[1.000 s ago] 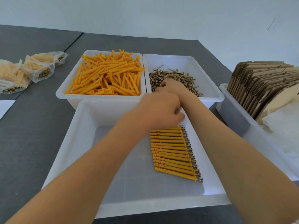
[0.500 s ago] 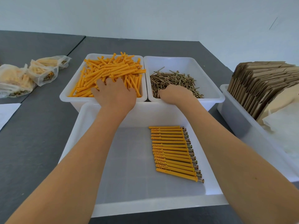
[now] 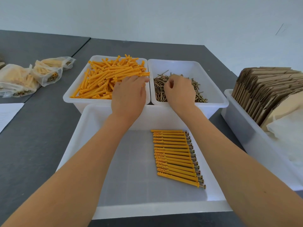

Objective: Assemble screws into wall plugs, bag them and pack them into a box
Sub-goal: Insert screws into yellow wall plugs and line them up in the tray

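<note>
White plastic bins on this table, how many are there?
4: far-left bin of orange plastic wall plugs, far-right bin of brass screws, large near bin holding assembled plugs, right-edge bin of flat brown cardboard boxes. Others may be out of view.

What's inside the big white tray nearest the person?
The near tray holds one neat row of orange plugs with screws. The forearms hide part of its floor.
</note>
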